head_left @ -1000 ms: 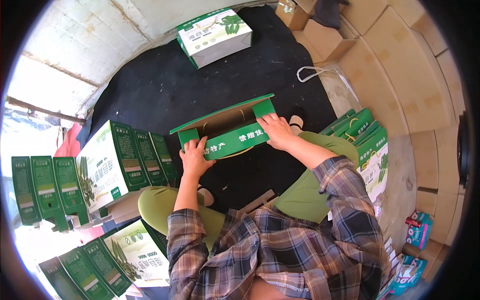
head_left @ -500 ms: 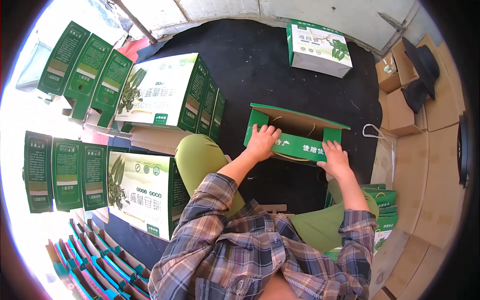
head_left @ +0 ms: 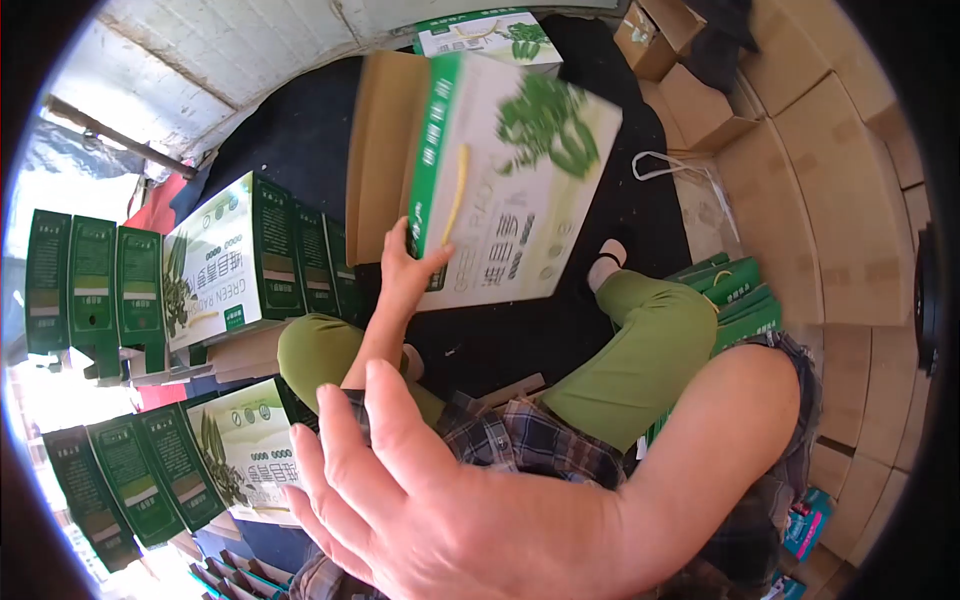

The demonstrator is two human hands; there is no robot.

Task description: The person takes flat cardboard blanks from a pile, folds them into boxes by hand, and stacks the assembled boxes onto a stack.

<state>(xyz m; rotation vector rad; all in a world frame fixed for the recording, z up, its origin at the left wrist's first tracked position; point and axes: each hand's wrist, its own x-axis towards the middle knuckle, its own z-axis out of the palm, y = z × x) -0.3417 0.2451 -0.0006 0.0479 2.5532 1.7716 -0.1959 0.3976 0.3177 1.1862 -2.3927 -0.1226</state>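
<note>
Out in front, my left hand (head_left: 405, 275) grips the lower corner of a white and green gift carton (head_left: 540, 210) printed with leafy vegetables. The carton is tilted, its brown inner side (head_left: 382, 160) facing left, and a yellow cord handle (head_left: 457, 200) hangs along its green edge. My fingers reach over that edge, while the thumb lies on the white face. Large and close to the camera, my right hand (head_left: 470, 510) is raised with its fingers stretched apart, holding nothing and well away from the carton.
Rows of green and white cartons (head_left: 215, 270) stand at the left. Another carton (head_left: 490, 40) sits at the far end of the black floor sheet (head_left: 290, 130). Folded green cartons (head_left: 740, 295) are stacked beside my right knee. Brown cardboard boxes (head_left: 850, 190) line the right side.
The carton, under both hands before, has been lifted and turned on its side in my left hand. My right hand has let go and come up close to the camera. The view has shifted.
</note>
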